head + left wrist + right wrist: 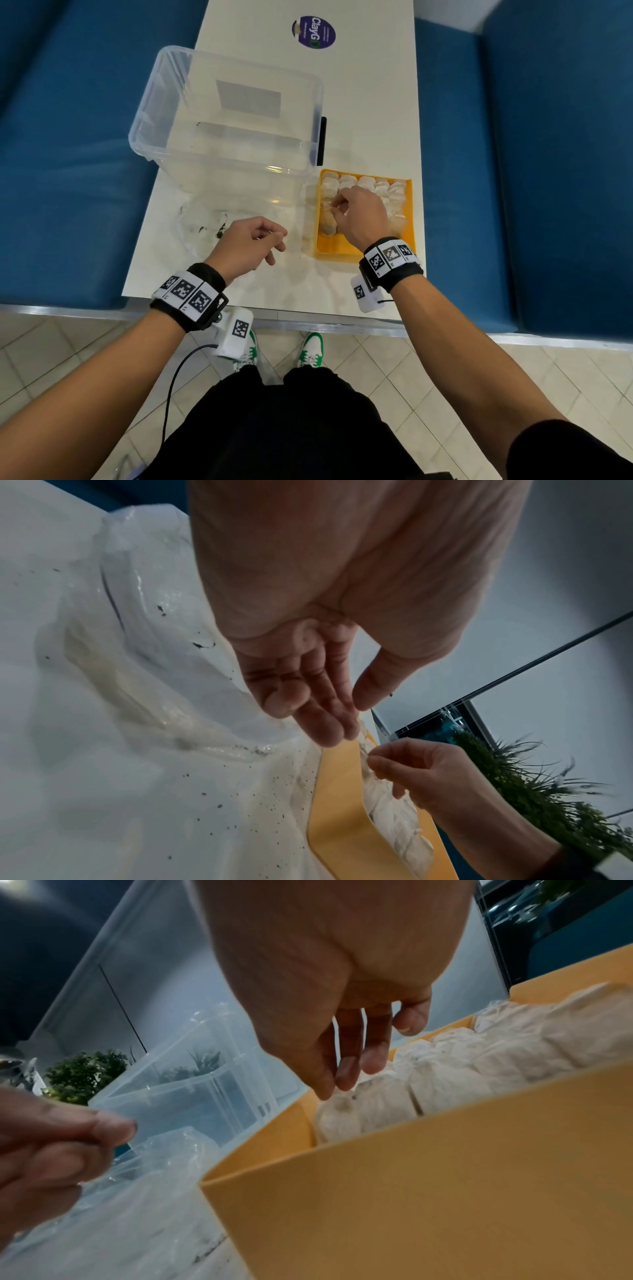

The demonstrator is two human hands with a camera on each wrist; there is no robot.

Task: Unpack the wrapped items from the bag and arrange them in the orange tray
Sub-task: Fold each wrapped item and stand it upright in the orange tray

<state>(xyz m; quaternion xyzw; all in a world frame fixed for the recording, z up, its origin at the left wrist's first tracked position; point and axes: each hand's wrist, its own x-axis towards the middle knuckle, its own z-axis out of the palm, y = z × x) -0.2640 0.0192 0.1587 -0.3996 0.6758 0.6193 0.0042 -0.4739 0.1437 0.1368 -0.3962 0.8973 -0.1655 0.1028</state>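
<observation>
The orange tray (342, 255) (411, 1177) stands at the table's near right and holds several white wrapped items (366, 183) (514, 1056) in rows. My right hand (342, 209) (359, 1064) reaches down into the tray. Its fingertips touch the top of the nearest wrapped item (342, 1115) in the left column, and the thumb stays apart from them. My left hand (260, 240) (349, 715) hovers over the table left of the tray, loosely curled and holding nothing. The clear plastic bag (202, 222) (154, 669) lies crumpled and flat beside it.
A large clear plastic bin (226, 113) stands behind the bag and left of the tray. Dark crumbs speckle the white table (370, 102) around the bag. Blue seats flank the table on both sides. A purple sticker (313, 32) is at the far end.
</observation>
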